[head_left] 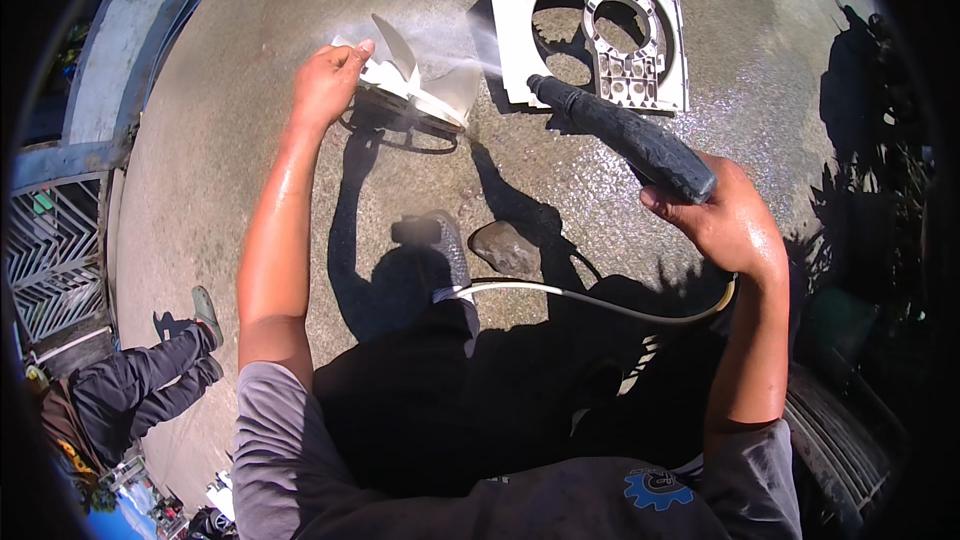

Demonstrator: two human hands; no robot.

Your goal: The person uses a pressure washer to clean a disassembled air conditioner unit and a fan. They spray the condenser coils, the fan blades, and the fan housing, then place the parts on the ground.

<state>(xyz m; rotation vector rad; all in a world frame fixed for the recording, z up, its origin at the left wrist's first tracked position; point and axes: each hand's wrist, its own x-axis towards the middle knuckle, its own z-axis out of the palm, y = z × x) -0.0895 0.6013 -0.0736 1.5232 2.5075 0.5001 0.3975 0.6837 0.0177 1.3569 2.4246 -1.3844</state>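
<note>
My left hand (328, 80) grips the edge of a white plastic fan blade (420, 82), held tilted just above the wet concrete. My right hand (725, 220) is closed around the black handle of a spray gun (625, 135), whose nozzle points left at the blade. A fine jet of water runs from the nozzle onto the blade. A pale hose (590, 302) leads from the gun back toward my body.
A white plastic fan housing (515, 25) with a round opening lies on the ground behind the gun. A stone (507, 248) sits beside my grey shoe (447, 245). Another person's legs (150, 375) are at the left, near a metal gate (50, 250).
</note>
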